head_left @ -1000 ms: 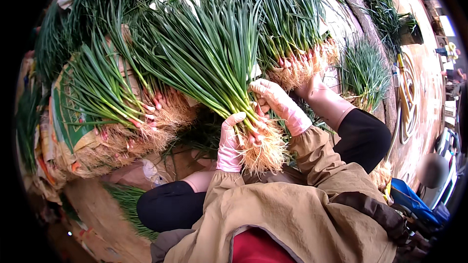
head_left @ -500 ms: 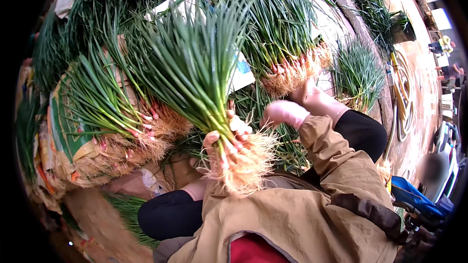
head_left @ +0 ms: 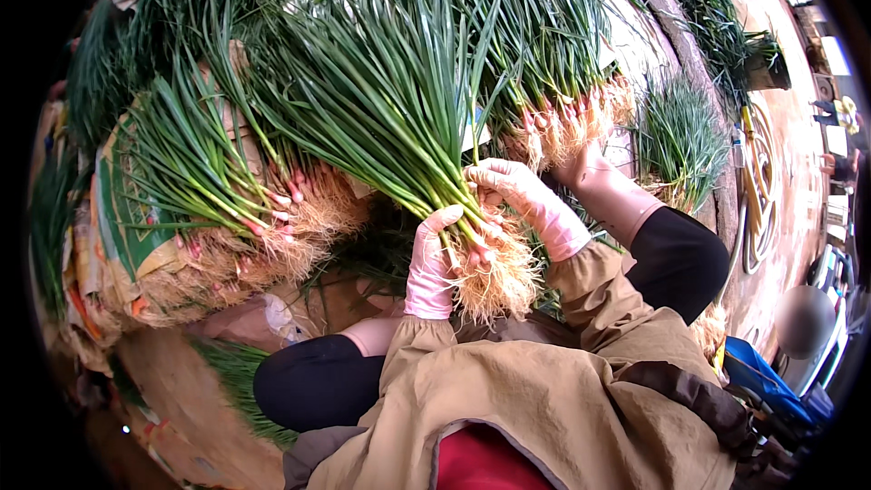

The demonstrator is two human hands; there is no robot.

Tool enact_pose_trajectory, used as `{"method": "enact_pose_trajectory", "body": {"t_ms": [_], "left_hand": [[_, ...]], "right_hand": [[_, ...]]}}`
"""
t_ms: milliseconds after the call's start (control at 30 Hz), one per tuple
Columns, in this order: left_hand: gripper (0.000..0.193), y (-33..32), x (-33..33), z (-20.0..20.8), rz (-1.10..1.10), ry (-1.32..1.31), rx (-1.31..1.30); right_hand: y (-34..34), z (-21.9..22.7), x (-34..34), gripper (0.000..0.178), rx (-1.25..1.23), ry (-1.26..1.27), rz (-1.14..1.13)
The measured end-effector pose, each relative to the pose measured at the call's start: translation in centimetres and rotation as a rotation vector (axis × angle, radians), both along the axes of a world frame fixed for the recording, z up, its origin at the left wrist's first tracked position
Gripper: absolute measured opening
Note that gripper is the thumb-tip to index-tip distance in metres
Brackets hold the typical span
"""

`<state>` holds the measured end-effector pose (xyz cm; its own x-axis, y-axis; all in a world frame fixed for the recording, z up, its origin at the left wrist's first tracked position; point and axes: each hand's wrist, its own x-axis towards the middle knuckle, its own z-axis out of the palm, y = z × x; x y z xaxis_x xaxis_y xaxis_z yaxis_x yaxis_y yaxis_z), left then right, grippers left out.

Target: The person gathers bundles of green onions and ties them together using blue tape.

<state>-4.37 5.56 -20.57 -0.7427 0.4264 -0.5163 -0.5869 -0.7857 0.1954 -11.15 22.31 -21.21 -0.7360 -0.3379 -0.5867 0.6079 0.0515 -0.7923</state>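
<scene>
A thick bunch of spring onions is in front of me, its long green leaves fanning up and away and its pale, tangled roots hanging toward my lap. My left hand, in a pinkish glove, is wrapped round the white stems, with the thumb across the front. From the right, my gloved right hand pinches at the bunch's edge just above the roots; a single stalk rises by its fingertips. Part of the right fingers is hidden behind the stems.
More spring onions lie in a pile on the left and another beyond my right hand. A smaller heap stands farther right, beside a wooden beam. A coiled yellowish hose lies on the floor. My bent knees flank the work.
My right hand has come left from beside the bunch and now grips its edge. The bunch has shifted right and its roots have risen a little; my left hand keeps its hold.
</scene>
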Motion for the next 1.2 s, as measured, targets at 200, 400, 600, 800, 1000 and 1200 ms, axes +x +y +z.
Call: {"method": "enact_pose_trajectory", "body": {"t_ms": [200, 400, 600, 800, 1000, 1200], "left_hand": [[0.042, -0.1, 0.5, 0.2, 0.01, 0.067, -0.013], [0.043, -0.5, 0.8, -0.9, -0.036, 0.099, 0.06], [0.039, -0.6, 0.9, -0.6, -0.046, 0.008, 0.095], [0.054, -0.8, 0.7, -0.7, 0.065, 0.145, 0.147], [0.054, 0.7, 1.1, 1.2, 0.118, 0.124, 0.26], [0.066, -2.1, 0.2, 0.3, 0.247, 0.355, 0.436]], "right_hand": [[-2.3, -1.8, -0.8, 0.021, -0.307, -0.077, -0.241], [-2.4, -1.1, -1.4, 0.026, 0.179, 0.325, -0.262], [-2.5, -0.7, -1.1, 0.03, 0.557, 0.839, -0.021], [-3.3, -0.5, -0.9, 0.03, 0.364, 0.558, 0.052], [-3.1, -2.9, -1.4, 0.03, 0.266, 0.431, -0.189], [2.4, -4.1, -1.1, 0.028, 0.962, 0.447, 0.579]]}}
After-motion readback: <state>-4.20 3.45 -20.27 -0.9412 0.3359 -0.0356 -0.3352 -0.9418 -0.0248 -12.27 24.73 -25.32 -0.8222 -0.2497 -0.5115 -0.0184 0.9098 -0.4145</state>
